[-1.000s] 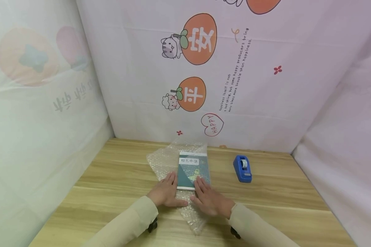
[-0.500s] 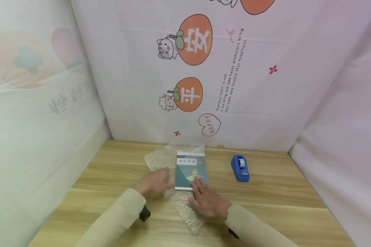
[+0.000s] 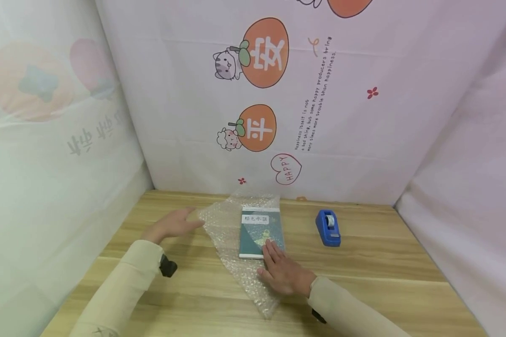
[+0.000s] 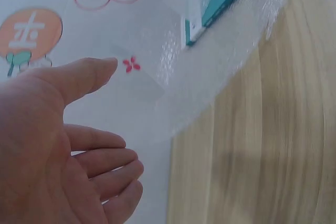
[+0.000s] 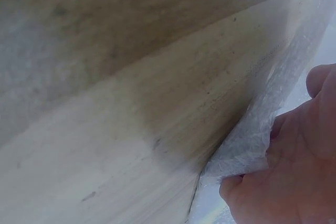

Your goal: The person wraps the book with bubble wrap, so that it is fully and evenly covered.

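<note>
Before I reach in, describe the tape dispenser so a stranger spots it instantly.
On the wooden table, find the teal book. Right of it sits the tape dispenser: blue, holding a roll, unlike the book, clear of the bubble wrap.

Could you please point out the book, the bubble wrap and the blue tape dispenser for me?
Book [image 3: 252,238]: head view, middle of its cover.
Bubble wrap [image 3: 242,274]: head view, bare stretch nearer the person.
Blue tape dispenser [image 3: 327,230]: head view, middle of its body.
</note>
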Motion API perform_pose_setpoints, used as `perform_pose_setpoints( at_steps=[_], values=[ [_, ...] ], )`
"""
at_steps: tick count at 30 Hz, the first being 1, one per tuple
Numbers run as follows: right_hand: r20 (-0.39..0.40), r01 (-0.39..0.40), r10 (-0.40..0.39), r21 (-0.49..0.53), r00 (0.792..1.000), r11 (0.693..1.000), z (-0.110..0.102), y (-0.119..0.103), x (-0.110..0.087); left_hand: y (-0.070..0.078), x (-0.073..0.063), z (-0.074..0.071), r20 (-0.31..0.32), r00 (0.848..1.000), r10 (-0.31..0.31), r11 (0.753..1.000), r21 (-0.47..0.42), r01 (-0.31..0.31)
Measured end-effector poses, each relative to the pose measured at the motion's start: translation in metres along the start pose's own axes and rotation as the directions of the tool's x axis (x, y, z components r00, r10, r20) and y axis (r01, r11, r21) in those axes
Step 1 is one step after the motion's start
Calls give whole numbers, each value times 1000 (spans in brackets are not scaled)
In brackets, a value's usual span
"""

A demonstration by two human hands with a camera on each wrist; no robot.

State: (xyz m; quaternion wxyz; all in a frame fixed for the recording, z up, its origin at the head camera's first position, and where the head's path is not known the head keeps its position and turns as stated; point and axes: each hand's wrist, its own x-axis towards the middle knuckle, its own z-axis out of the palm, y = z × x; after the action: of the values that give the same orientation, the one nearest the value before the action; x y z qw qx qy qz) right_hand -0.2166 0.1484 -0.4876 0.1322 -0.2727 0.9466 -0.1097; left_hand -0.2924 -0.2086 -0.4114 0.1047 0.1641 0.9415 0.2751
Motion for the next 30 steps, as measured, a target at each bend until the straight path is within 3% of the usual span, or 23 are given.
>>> perform_pose_setpoints(
  at_steps=[5, 9, 13, 16, 20, 22, 23, 26, 30],
  values=[
    [0, 1, -1, 2, 1000, 1000, 0, 1, 0, -23, -2, 0, 38, 997, -67, 985, -154, 72],
    [2, 2, -2, 11, 1000, 1000, 1, 1, 0, -40, -2, 10, 65, 996, -59, 930, -358, 78],
    [2, 5, -5, 16, 1000, 1000, 1, 1, 0, -53, 2, 25, 86, 996, -16, 813, -579, 63],
    [-4, 10, -10, 12, 1000, 1000, 0, 1, -1, -61, 9, 36, 79, 996, 48, 678, -735, 25],
    [-7, 8, -8, 11, 1000, 1000, -1, 1, -2, -68, 19, 50, 55, 990, 127, 507, -862, -17],
    [-5, 4, -4, 13, 1000, 1000, -1, 1, -2, -68, 26, 57, 52, 990, 134, 464, -886, -16],
    [-4, 4, -4, 13, 1000, 1000, -1, 1, -3, -68, 28, 60, 52, 990, 133, 455, -890, -14],
    [-1, 4, -4, 11, 1000, 1000, 0, 0, -2, -64, 37, 69, 53, 995, 80, 409, -912, 16],
    [1, 4, -4, -2, 1000, 1000, 1, 1, -2, -57, 46, 79, 48, 999, -9, 366, -929, 48]
  ],
)
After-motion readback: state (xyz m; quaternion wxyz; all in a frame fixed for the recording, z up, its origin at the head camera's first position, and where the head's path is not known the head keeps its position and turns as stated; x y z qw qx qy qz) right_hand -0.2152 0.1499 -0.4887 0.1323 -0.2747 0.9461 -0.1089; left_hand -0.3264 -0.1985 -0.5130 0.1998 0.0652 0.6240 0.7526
